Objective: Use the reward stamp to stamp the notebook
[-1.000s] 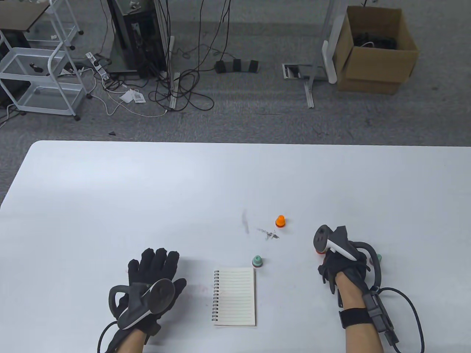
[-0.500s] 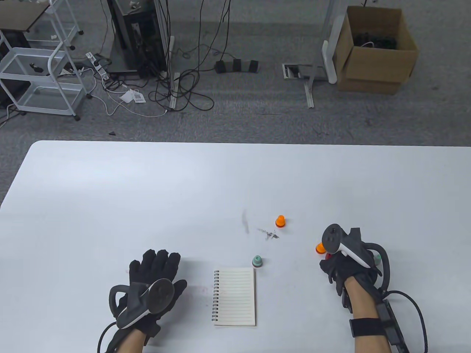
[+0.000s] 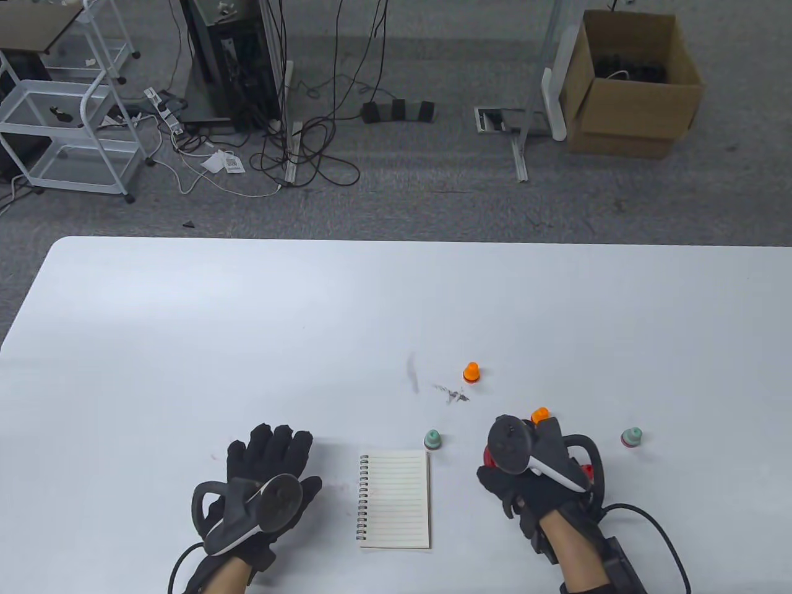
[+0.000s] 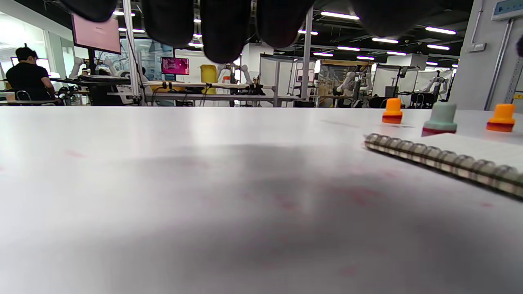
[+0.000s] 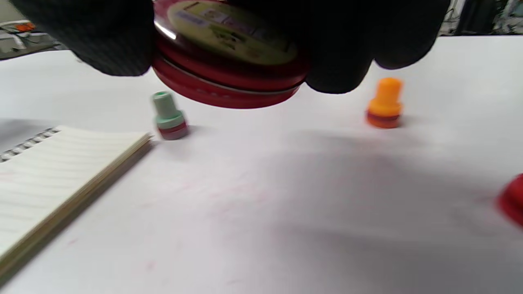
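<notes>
Gripping a round red ink-pad tin (image 5: pixel 229 61) w/ a yellowish label on its face, the right hand (image 3: pixel 532 473) holds it off the white table (image 3: pixel 247 322), fingers (image 5: pixel 339 53) curled round the rim; in the table view only a sliver of red shows at the hand's left edge. Notebook (image 3: pixel 396 498), spiral-bound, lined page up, lies flat betw. the two hands, spiral on its left side. Left hand (image 3: pixel 263 489) lies palm-down on the table just left of the notebook, fingers (image 4: pixel 224 28) spread & straight, gripping nothing. Stamps: a green stamp (image 3: pixel 432 439) stands upright just beyond the notebook's far right corner, apart from it; an orange stamp (image 3: pixel 471 372) stands farther back beside some grey scuff marks (image 3: pixel 451 393); a second orange stamp (image 3: pixel 540 415) pokes out just past the right hand's knuckles; a second green stamp (image 3: pixel 631 437) stands to the right of that hand. Right wrist view also shows a red object (image 5: pixel 512 198) cut off at its right edge, can't tell what it is. None of the stamps is touching the notebook.
</notes>
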A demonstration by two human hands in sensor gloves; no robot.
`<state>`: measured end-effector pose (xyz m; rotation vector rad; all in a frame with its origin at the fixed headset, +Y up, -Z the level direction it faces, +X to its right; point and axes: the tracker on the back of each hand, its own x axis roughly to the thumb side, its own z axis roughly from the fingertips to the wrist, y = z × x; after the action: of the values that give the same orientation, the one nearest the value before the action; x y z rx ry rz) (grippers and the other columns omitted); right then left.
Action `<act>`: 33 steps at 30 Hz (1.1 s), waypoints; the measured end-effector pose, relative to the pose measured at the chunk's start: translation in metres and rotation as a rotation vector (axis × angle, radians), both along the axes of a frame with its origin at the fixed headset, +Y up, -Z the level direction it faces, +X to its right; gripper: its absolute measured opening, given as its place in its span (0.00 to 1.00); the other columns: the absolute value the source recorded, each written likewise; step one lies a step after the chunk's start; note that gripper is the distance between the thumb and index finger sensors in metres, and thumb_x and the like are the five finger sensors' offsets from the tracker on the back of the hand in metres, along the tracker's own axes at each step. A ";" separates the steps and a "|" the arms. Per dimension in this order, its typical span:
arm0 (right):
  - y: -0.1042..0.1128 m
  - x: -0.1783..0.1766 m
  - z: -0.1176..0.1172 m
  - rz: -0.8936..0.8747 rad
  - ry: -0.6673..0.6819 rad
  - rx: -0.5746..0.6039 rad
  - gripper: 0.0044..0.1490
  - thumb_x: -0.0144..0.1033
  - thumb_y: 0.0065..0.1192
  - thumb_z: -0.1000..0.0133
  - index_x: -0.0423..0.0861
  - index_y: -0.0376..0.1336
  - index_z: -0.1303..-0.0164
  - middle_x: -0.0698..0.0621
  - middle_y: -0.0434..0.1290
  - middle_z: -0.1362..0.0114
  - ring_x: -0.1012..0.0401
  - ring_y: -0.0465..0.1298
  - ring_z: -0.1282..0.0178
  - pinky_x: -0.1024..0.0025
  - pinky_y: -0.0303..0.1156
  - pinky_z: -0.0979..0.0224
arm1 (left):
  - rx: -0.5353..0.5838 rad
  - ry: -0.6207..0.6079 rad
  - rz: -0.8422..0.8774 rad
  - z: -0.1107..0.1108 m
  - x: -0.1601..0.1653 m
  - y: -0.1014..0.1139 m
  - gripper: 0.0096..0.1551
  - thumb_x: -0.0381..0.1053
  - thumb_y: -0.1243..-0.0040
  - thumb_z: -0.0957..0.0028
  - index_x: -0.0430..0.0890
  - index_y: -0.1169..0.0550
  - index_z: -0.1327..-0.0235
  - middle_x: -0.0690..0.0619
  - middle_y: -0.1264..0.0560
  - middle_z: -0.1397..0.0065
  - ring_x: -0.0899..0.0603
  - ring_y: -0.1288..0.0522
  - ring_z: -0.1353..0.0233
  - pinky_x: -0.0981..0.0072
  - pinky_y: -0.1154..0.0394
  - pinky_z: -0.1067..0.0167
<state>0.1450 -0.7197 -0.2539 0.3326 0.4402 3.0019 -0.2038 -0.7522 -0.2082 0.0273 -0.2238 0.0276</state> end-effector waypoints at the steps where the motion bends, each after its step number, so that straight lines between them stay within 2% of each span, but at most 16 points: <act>1: -0.006 -0.009 0.003 -0.018 0.024 0.002 0.54 0.56 0.66 0.51 0.34 0.52 0.26 0.34 0.62 0.27 0.40 0.73 0.38 0.45 0.70 0.34 | 0.000 -0.004 -0.004 0.000 0.001 0.000 0.44 0.71 0.49 0.48 0.56 0.35 0.17 0.46 0.35 0.13 0.30 0.39 0.14 0.26 0.40 0.23; 4: -0.031 -0.024 0.016 -0.068 0.116 0.044 0.54 0.58 0.65 0.51 0.36 0.51 0.25 0.36 0.62 0.27 0.41 0.73 0.37 0.48 0.70 0.34 | 0.000 -0.008 -0.003 0.001 0.002 -0.001 0.44 0.71 0.48 0.48 0.57 0.35 0.17 0.46 0.35 0.13 0.30 0.39 0.14 0.26 0.40 0.23; 5: -0.041 -0.028 0.021 -0.111 0.140 0.033 0.53 0.58 0.65 0.50 0.36 0.52 0.25 0.35 0.62 0.27 0.41 0.73 0.38 0.49 0.71 0.36 | 0.002 -0.008 -0.002 0.001 0.002 -0.001 0.44 0.71 0.48 0.48 0.56 0.35 0.17 0.46 0.35 0.13 0.31 0.39 0.14 0.26 0.40 0.23; 6: -0.045 -0.031 0.025 -0.122 0.143 -0.028 0.53 0.55 0.67 0.51 0.35 0.53 0.25 0.35 0.62 0.27 0.39 0.72 0.37 0.47 0.70 0.35 | 0.003 -0.006 -0.004 0.001 0.001 -0.001 0.44 0.71 0.48 0.48 0.56 0.35 0.17 0.46 0.35 0.13 0.30 0.39 0.14 0.26 0.40 0.23; 7: -0.047 -0.032 0.029 -0.107 0.154 -0.037 0.53 0.56 0.67 0.51 0.36 0.52 0.25 0.36 0.61 0.26 0.40 0.71 0.37 0.47 0.70 0.35 | 0.001 -0.002 -0.005 0.001 0.001 -0.001 0.44 0.71 0.48 0.48 0.56 0.35 0.17 0.46 0.35 0.13 0.30 0.39 0.14 0.26 0.40 0.23; 10: -0.044 -0.034 0.036 -0.019 0.191 0.035 0.53 0.57 0.66 0.51 0.37 0.52 0.25 0.37 0.61 0.26 0.41 0.71 0.36 0.49 0.70 0.34 | 0.004 0.005 0.000 0.000 0.000 -0.001 0.44 0.70 0.48 0.48 0.56 0.35 0.17 0.46 0.35 0.13 0.30 0.39 0.14 0.26 0.40 0.23; 14: -0.049 -0.033 0.034 -0.059 0.180 0.083 0.52 0.56 0.65 0.50 0.36 0.53 0.25 0.36 0.61 0.26 0.40 0.71 0.36 0.50 0.70 0.35 | -0.006 0.014 -0.003 0.000 -0.001 -0.002 0.43 0.70 0.48 0.48 0.56 0.34 0.18 0.46 0.35 0.13 0.30 0.39 0.14 0.26 0.40 0.23; 19: -0.062 -0.040 0.035 0.021 0.208 0.065 0.52 0.56 0.65 0.50 0.37 0.53 0.25 0.36 0.62 0.26 0.40 0.70 0.36 0.50 0.70 0.35 | -0.022 0.009 -0.018 0.001 0.005 -0.005 0.43 0.70 0.48 0.48 0.56 0.34 0.18 0.46 0.35 0.13 0.31 0.39 0.14 0.26 0.40 0.23; 24: -0.062 -0.043 0.030 -0.006 0.188 0.089 0.51 0.56 0.65 0.50 0.36 0.54 0.25 0.36 0.62 0.26 0.40 0.71 0.36 0.50 0.70 0.35 | -0.024 0.009 -0.022 0.000 0.006 -0.005 0.43 0.70 0.48 0.48 0.57 0.34 0.18 0.46 0.35 0.13 0.31 0.39 0.14 0.26 0.40 0.23; 33: -0.066 -0.052 0.029 0.067 0.201 0.091 0.51 0.56 0.64 0.49 0.37 0.54 0.25 0.37 0.62 0.26 0.40 0.70 0.36 0.49 0.69 0.34 | -0.021 0.024 -0.016 0.000 0.003 -0.003 0.42 0.70 0.48 0.48 0.56 0.33 0.18 0.46 0.35 0.13 0.31 0.39 0.14 0.26 0.40 0.23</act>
<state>0.0929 -0.7853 -0.2253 0.6438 0.3362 3.0728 -0.2011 -0.7547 -0.2085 0.0046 -0.1998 0.0140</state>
